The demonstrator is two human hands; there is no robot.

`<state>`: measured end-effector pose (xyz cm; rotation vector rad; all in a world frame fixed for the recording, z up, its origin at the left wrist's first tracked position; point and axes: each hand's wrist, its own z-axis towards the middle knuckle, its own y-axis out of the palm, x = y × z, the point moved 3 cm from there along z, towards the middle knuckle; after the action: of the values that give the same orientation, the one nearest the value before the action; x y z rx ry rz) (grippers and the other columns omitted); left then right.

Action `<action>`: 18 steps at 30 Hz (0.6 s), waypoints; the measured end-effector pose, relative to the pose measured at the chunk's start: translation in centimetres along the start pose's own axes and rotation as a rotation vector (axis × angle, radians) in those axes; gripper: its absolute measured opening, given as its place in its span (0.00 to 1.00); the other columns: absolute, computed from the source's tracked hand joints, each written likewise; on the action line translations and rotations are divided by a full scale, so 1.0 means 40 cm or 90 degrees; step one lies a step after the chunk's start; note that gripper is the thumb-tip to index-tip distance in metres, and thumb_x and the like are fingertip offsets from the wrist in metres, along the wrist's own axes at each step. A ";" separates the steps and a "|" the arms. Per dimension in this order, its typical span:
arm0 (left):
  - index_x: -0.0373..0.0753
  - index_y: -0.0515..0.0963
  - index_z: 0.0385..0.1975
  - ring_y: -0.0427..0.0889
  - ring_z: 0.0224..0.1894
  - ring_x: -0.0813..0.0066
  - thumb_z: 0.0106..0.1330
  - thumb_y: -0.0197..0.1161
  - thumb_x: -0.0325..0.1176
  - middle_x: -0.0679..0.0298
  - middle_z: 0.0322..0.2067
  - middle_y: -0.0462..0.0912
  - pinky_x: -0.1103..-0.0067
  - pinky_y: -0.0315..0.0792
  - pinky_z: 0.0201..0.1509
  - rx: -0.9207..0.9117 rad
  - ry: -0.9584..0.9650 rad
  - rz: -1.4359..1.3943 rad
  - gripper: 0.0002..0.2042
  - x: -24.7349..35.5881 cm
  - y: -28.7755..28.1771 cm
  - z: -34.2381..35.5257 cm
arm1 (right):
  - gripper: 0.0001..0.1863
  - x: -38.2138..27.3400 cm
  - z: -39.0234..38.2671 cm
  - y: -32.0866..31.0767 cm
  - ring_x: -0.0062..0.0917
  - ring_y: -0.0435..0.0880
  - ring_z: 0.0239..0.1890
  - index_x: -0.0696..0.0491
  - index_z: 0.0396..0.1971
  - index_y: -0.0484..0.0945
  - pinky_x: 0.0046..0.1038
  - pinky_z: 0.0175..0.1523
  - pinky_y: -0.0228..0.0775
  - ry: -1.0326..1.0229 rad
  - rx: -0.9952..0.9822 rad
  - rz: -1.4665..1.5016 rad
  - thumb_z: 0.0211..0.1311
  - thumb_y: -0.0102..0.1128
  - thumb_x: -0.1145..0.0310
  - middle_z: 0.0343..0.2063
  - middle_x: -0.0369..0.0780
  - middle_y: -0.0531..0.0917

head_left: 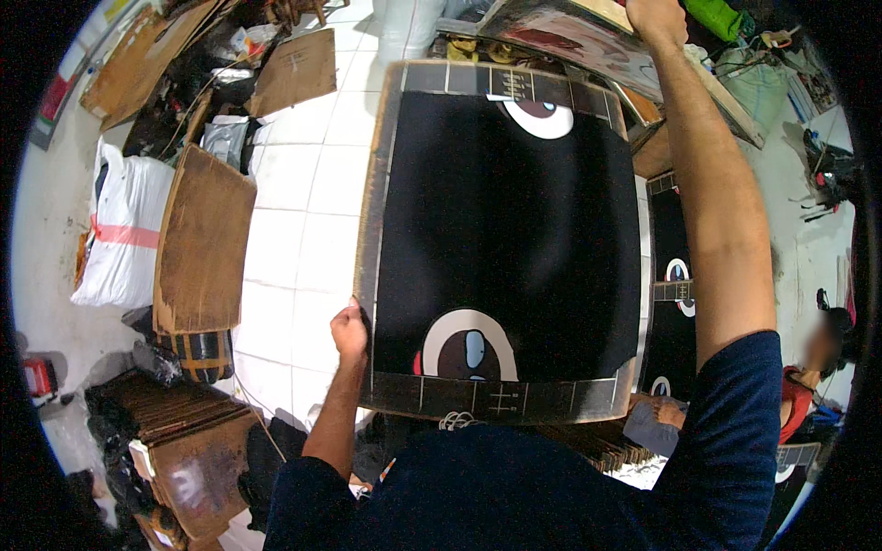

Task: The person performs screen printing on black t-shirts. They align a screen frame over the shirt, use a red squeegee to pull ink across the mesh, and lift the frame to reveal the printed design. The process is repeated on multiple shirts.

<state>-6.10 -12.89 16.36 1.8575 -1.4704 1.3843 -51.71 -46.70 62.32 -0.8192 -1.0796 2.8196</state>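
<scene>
I hold a large flat board (501, 230), black with a white and brown eye shape at each end and a dark ruled border. My left hand (349, 328) grips its left edge near the lower corner. My right arm stretches up the right side, and my right hand (657, 18) rests on the top of another printed board (570, 37) leaning behind the black one. Whether that hand grips or only touches it is unclear.
White tiled floor (294, 239) lies to the left. Brown cardboard sheets (202, 243), a white sack (124, 230) and stacked boards (184, 432) crowd the left. More black printed boards (671, 275) stand at right, where another person (813, 386) in red sits.
</scene>
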 end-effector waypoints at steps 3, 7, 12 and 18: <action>0.26 0.83 0.28 0.74 0.26 0.71 0.75 0.61 0.47 0.61 0.20 0.80 0.68 0.70 0.35 0.015 -0.069 0.144 0.25 -0.034 0.044 0.014 | 0.19 -0.001 -0.015 -0.003 0.50 0.84 0.54 0.43 0.51 0.82 0.46 0.59 0.74 -0.020 -0.004 0.014 0.61 0.58 0.57 0.48 0.50 0.87; 0.26 0.83 0.34 0.82 0.33 0.62 0.72 0.66 0.47 0.52 0.27 0.85 0.68 0.75 0.41 -0.032 0.001 0.178 0.23 -0.031 0.017 0.010 | 0.19 0.002 -0.011 -0.005 0.49 0.84 0.54 0.43 0.51 0.83 0.45 0.58 0.75 -0.006 -0.030 0.016 0.61 0.60 0.55 0.48 0.49 0.87; 0.29 0.80 0.47 0.88 0.39 0.57 0.53 0.81 0.50 0.51 0.35 0.88 0.67 0.80 0.46 -0.124 0.162 0.363 0.31 0.024 -0.047 -0.024 | 0.23 0.000 0.023 0.006 0.47 0.85 0.54 0.42 0.52 0.83 0.44 0.58 0.76 -0.002 -0.048 -0.009 0.62 0.64 0.48 0.49 0.48 0.87; 0.31 0.79 0.41 0.88 0.37 0.55 0.54 0.81 0.51 0.52 0.33 0.88 0.64 0.80 0.43 -0.194 0.157 0.402 0.29 0.068 -0.039 -0.033 | 0.28 -0.005 0.059 0.020 0.44 0.84 0.57 0.30 0.63 0.79 0.41 0.61 0.76 -0.019 -0.005 0.010 0.60 0.64 0.46 0.53 0.47 0.86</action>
<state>-5.42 -12.63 19.69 1.0301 -2.0861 1.4683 -52.52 -48.81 63.37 -0.7917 -1.0934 2.8521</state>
